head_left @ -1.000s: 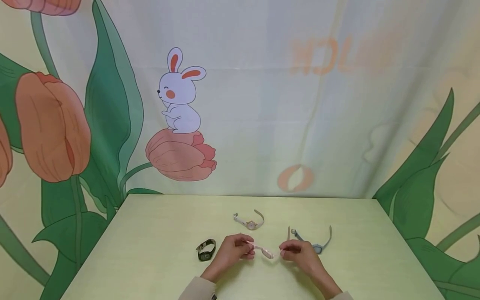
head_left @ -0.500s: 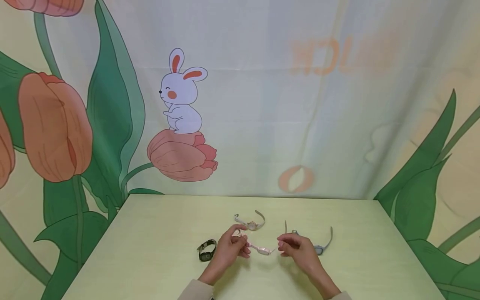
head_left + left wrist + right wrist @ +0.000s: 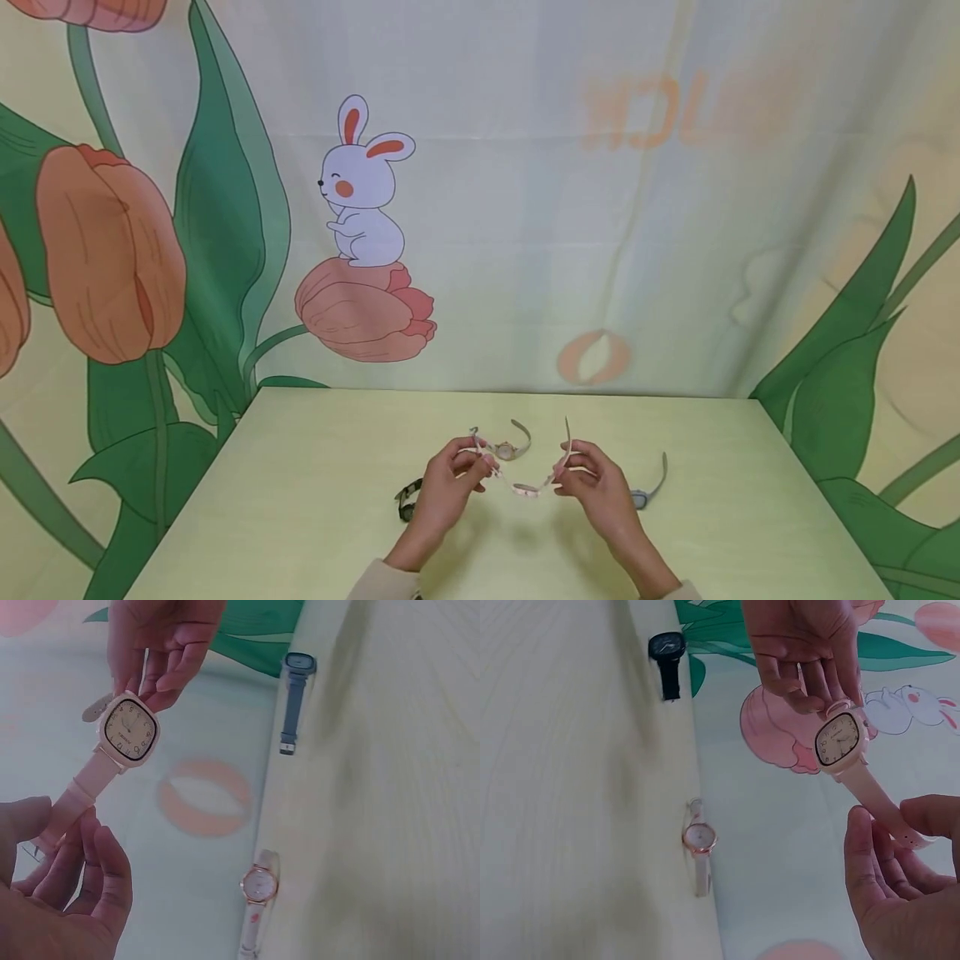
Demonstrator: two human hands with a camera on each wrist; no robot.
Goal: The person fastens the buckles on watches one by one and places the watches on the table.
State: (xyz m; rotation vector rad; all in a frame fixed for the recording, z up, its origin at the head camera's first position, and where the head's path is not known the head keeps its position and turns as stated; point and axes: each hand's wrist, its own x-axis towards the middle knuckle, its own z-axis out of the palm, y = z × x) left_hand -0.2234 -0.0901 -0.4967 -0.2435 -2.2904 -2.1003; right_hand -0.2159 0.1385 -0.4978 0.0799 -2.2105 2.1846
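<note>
Between my hands, above the table, hangs a pink wristwatch (image 3: 527, 490) with a rounded square dial, seen face-on in the left wrist view (image 3: 130, 730). My left hand (image 3: 448, 492) pinches the buckle half of its strap (image 3: 88, 780) between thumb and fingers. The other strap half (image 3: 877, 802) is pinched by my right hand (image 3: 600, 487), its free end pointing up. Behind my hands lies a white watch with a round gold-rimmed dial (image 3: 506, 451). A black watch (image 3: 407, 510) is partly hidden by my left hand, and a blue watch (image 3: 640, 499) partly by my right.
The pale table (image 3: 315, 467) ends at the back against a printed curtain (image 3: 487, 250) with a rabbit and tulips. The white watch's strap (image 3: 522, 430) curves upward near the middle, and the blue watch's strap (image 3: 663, 473) stands up on the right.
Both hands have risen and moved slightly farther from me with the pink watch. Its two strap halves now curve upward, with the dial hanging lowest. The other watches have stayed in place.
</note>
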